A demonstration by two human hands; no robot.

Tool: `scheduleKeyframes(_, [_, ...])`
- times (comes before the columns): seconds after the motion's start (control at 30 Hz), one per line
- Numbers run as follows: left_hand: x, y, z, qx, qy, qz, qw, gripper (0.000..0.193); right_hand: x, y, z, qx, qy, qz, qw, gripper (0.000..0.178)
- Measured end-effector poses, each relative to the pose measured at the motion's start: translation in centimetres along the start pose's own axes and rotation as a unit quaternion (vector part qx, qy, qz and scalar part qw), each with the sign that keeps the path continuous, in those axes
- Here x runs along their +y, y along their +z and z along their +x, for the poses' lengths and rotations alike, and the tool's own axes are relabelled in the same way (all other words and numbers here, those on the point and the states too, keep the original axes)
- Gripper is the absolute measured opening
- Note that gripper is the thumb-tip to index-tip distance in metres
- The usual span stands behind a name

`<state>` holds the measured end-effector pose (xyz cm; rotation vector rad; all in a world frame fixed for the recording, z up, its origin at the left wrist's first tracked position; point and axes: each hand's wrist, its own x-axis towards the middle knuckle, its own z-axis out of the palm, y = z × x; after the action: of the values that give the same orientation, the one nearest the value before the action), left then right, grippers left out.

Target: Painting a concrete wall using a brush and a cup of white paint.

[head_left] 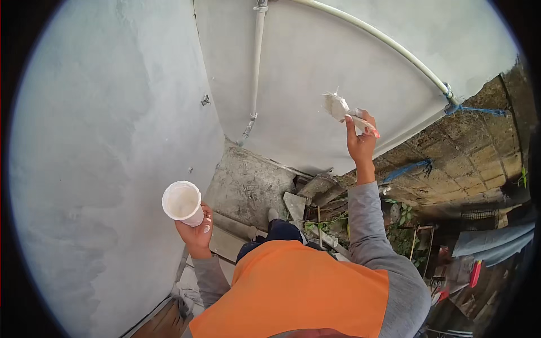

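Observation:
My left hand (198, 230) is closed round a white plastic cup (183, 201), held upright in front of the left wall. White paint coats the cup's inside and rim. Up on the right, my right hand (362, 137) grips a paintbrush (337, 107) by its handle, which shows some red at the end. The bristles are caked with white paint and point up and left toward the pale wall (304, 79) ahead. From this view I cannot tell whether they touch it. Dabs of white show on my left fingers.
A pale pipe (259, 62) runs down the wall near the corner, and another pipe (389, 42) curves to the right. Blue cord (479, 110) is tied at its end. Broken slabs (296, 205) and planks lie below, beside a bare block wall (451, 152). Grey cloth (493, 245) hangs at right.

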<state>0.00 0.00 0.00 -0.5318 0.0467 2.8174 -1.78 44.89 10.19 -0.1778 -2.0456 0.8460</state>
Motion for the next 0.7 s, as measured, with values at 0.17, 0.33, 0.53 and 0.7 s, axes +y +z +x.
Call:
scheduleKeyframes(0.17, [0.9,0.1,1.2,0.040,0.051,0.003,0.998,0.036,2.0,3.4,4.1,-0.115,-0.197,-0.182,0.956,0.016])
scheduleKeyframes(0.33, [-1.4,1.5,3.6,0.053,0.073,-0.024,0.996,0.037,6.2,3.3,8.1,-0.134,-0.222,-0.238,0.936,0.018])
scheduleKeyframes(0.53, [-2.3,3.0,8.7,0.026,0.081,0.001,0.996,0.037,2.9,-1.0,11.4,-0.061,-0.293,-0.295,0.907,0.018])
scheduleKeyframes(0.7, [-4.1,4.9,11.9,0.024,0.074,-0.003,0.997,0.036,3.2,-0.9,8.7,-0.134,-0.244,-0.211,0.937,0.019])
